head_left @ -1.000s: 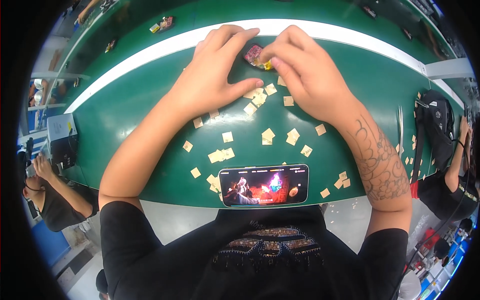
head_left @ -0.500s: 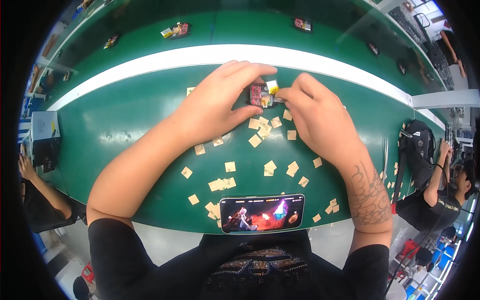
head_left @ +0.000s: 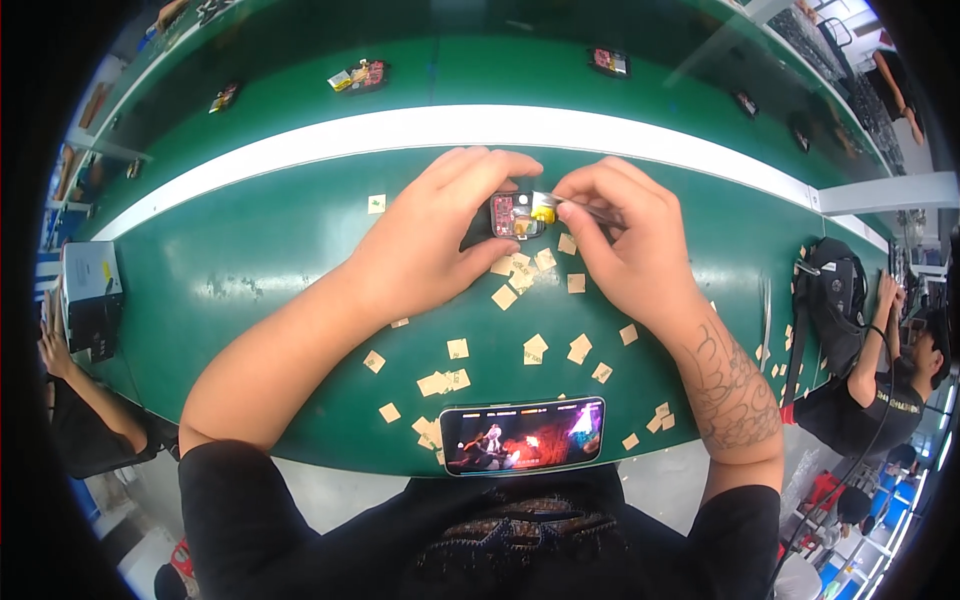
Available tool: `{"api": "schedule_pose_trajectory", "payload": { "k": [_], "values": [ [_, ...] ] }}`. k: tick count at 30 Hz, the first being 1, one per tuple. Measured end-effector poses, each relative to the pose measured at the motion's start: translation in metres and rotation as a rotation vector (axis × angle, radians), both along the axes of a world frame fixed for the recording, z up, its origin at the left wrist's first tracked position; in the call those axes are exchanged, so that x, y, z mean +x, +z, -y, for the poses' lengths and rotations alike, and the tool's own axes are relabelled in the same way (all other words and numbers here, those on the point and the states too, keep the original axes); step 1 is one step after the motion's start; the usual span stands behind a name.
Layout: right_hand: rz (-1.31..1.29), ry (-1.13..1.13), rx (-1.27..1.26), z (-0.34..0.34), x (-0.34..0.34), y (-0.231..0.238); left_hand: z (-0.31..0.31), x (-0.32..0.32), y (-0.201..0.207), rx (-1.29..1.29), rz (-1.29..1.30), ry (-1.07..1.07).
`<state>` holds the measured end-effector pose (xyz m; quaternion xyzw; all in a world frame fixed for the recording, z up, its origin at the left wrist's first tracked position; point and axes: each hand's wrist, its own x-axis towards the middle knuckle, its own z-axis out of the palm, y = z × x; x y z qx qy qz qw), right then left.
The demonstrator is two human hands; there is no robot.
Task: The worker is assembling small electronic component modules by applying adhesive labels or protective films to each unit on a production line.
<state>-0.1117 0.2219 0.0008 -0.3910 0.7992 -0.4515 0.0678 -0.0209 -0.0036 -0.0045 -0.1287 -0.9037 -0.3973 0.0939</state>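
Observation:
A small black electronic device point(head_left: 518, 232) with a red circuit board point(head_left: 505, 209) lies on the green table, its inside exposed. My left hand point(head_left: 430, 225) holds it from the left, thumb at its near edge and fingers curled round the far side. A silver battery with yellow tape point(head_left: 543, 212) sits at the device's right side. My right hand point(head_left: 640, 235) is closed on thin metal tweezers point(head_left: 603, 214), its thumb and forefinger by the battery. Whether the fingertips or the tweezer tips touch the battery is too small to tell.
Several square beige stickers point(head_left: 535, 350) are scattered over the table point(head_left: 250, 330). A phone playing video point(head_left: 522, 436) lies at the near edge. Beyond a white rail point(head_left: 470, 122) are more devices point(head_left: 360, 76). At right are a black bag point(head_left: 835, 295) and a co-worker point(head_left: 890, 380).
My right hand has turned, with its fingers curled more and the tweezers now showing under them. The battery is lower, beside the device. The whole view has shifted slightly.

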Motion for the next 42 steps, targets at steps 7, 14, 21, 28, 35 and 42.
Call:
{"api": "schedule_pose_trajectory", "payload": {
  "k": [7, 14, 21, 28, 35, 42],
  "values": [
    [-0.15, 0.109, 0.1, 0.005, 0.002, 0.01, 0.004, -0.006, 0.001, -0.055, -0.093, -0.06],
    [-0.262, 0.089, 0.217, -0.006, 0.01, 0.027, 0.0, -0.001, -0.001, -0.044, -0.07, -0.004],
    [-0.527, 0.078, 0.41, 0.002, 0.027, 0.026, -0.001, 0.004, 0.001, -0.126, -0.136, -0.03],
    [-0.13, 0.047, 0.052, -0.001, 0.008, 0.002, -0.001, -0.001, -0.002, -0.06, -0.105, -0.017],
    [-0.069, 0.107, 0.034, -0.003, -0.005, 0.006, 0.006, 0.0, -0.001, -0.063, -0.079, -0.039],
    [-0.331, 0.039, -0.015, -0.005, -0.018, -0.003, 0.007, 0.0, 0.001, -0.092, -0.084, -0.103]
  ]
}}
